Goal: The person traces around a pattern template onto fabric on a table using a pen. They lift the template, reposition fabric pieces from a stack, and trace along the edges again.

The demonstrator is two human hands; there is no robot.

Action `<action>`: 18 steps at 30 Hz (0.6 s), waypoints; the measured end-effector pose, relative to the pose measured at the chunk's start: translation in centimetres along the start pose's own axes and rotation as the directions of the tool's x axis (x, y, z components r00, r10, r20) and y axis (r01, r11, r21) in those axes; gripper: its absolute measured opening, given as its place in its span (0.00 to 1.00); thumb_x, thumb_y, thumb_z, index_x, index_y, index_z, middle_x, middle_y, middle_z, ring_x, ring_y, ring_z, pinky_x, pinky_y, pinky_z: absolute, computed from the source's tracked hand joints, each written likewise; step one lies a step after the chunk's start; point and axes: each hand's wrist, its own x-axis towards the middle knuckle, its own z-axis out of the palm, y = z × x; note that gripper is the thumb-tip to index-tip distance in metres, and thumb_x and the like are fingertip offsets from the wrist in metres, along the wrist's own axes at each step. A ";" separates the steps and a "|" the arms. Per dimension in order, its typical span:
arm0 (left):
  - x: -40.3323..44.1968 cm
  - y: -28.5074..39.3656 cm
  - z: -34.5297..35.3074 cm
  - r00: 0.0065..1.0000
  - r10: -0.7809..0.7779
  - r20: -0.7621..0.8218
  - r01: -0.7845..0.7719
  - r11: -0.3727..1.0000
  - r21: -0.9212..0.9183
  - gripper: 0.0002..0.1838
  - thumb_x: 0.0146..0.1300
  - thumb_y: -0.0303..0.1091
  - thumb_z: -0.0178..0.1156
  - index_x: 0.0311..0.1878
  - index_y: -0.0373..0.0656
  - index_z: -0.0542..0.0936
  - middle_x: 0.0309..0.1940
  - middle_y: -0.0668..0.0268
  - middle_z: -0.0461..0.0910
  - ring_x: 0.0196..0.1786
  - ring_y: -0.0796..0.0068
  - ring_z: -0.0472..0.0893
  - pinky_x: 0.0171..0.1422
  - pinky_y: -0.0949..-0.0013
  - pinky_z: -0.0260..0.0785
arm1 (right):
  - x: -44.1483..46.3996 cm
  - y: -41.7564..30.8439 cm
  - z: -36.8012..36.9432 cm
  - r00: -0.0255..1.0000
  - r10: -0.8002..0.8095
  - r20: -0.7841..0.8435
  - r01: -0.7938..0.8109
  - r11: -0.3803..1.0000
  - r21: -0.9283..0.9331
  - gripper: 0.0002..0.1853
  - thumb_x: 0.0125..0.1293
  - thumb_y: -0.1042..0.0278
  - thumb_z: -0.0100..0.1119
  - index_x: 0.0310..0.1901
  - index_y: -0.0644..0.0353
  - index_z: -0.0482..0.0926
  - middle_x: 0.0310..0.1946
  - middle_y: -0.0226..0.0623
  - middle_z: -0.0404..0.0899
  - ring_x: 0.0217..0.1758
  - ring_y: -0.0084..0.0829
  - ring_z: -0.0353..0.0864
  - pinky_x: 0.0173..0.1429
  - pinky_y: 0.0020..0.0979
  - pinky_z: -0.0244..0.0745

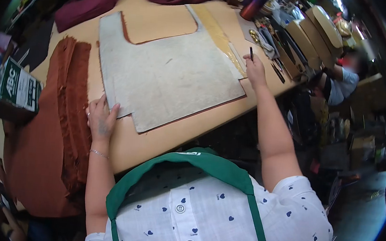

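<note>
A large grey-white pattern board [174,77] with a wide notch in its far side lies flat on the table. Rust-brown fabric [126,30] peeks out from under its edges. My left hand [102,117] rests at the board's near left corner, fingers apart, the thumb on the board. Off the board's right side, my right hand [254,71] is closed around a slim black pen [251,53], held roughly upright. Yellowish tape [218,38] runs along the board's right strip.
Folded rust-brown fabric [74,87] and a green-and-white ABC box [17,91] stand at the left. Maroon cloth [90,7] lies at the far side. A dark tumbler [255,4], scissors [254,36] and cardboard pieces [303,43] crowd the right. Another person [343,83] sits beyond.
</note>
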 end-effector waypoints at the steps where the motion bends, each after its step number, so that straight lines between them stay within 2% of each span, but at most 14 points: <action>1: 0.1 -0.2 0.2 1.000 -0.004 0.024 0.005 0.999 -0.032 0.29 0.46 0.41 0.65 0.52 0.39 0.72 0.39 0.57 0.70 0.48 0.58 0.68 0.53 0.61 0.62 | 1.4 0.8 -1.1 1.000 0.003 0.018 -0.001 0.994 -0.110 0.12 0.56 0.63 0.56 0.35 0.64 0.74 0.25 0.37 0.75 0.28 0.27 0.74 0.34 0.27 0.70; 2: 0.3 -0.5 0.3 0.999 -0.015 0.046 0.018 0.998 -0.062 0.29 0.44 0.40 0.66 0.51 0.39 0.72 0.36 0.57 0.70 0.45 0.59 0.68 0.51 0.62 0.63 | 2.6 1.6 -1.7 0.999 0.007 0.044 0.003 0.976 -0.218 0.15 0.54 0.60 0.58 0.36 0.64 0.75 0.25 0.41 0.76 0.28 0.30 0.76 0.35 0.29 0.71; 5: 1.1 -1.5 -0.3 0.941 -0.113 0.318 0.145 0.986 -0.078 0.31 0.40 0.36 0.67 0.51 0.38 0.72 0.32 0.58 0.68 0.42 0.61 0.69 0.48 0.66 0.64 | 5.6 3.6 -2.1 0.979 0.010 0.202 0.069 0.922 -0.381 0.21 0.48 0.53 0.63 0.37 0.64 0.76 0.28 0.44 0.77 0.30 0.35 0.77 0.37 0.31 0.72; 7: 1.0 -2.4 0.0 0.901 -0.120 0.416 0.232 0.945 -0.230 0.35 0.38 0.29 0.67 0.56 0.38 0.69 0.35 0.61 0.66 0.40 0.67 0.68 0.49 0.69 0.65 | 6.7 4.6 -1.6 0.959 0.071 0.274 0.051 0.908 -0.415 0.24 0.44 0.53 0.67 0.38 0.63 0.76 0.27 0.42 0.77 0.31 0.35 0.78 0.38 0.30 0.72; 9: 0.5 -1.2 -0.4 0.892 -0.173 0.417 0.302 0.916 -0.265 0.38 0.37 0.26 0.67 0.58 0.38 0.68 0.37 0.62 0.66 0.39 0.70 0.67 0.50 0.71 0.65 | 6.5 4.3 -1.7 0.929 0.099 0.357 0.073 0.896 -0.439 0.25 0.43 0.53 0.68 0.38 0.63 0.76 0.27 0.42 0.77 0.31 0.35 0.78 0.38 0.31 0.71; 12: -0.8 -1.8 0.1 0.924 -0.185 0.336 0.318 0.860 -0.399 0.39 0.38 0.23 0.67 0.59 0.40 0.66 0.41 0.63 0.64 0.40 0.72 0.67 0.53 0.72 0.64 | 5.9 4.9 -2.0 0.924 0.067 0.377 0.070 0.938 -0.338 0.24 0.41 0.55 0.70 0.38 0.63 0.77 0.26 0.42 0.77 0.30 0.35 0.77 0.37 0.32 0.71; 16: -1.1 0.4 -0.9 0.921 -0.219 0.322 0.292 0.936 -0.199 0.37 0.43 0.21 0.64 0.61 0.43 0.65 0.42 0.65 0.63 0.43 0.72 0.66 0.56 0.73 0.61 | 5.7 4.9 -2.0 0.912 0.054 0.406 0.077 0.951 -0.300 0.22 0.42 0.57 0.69 0.36 0.63 0.77 0.26 0.42 0.76 0.31 0.37 0.76 0.37 0.34 0.70; 18: -1.1 0.6 -1.0 0.911 -0.246 0.332 0.319 0.929 -0.186 0.37 0.43 0.21 0.63 0.62 0.44 0.65 0.42 0.65 0.63 0.43 0.73 0.65 0.56 0.74 0.60 | 5.7 5.3 -1.9 0.916 0.015 0.401 0.114 0.948 -0.296 0.21 0.43 0.58 0.69 0.36 0.63 0.77 0.27 0.42 0.76 0.31 0.39 0.76 0.37 0.35 0.70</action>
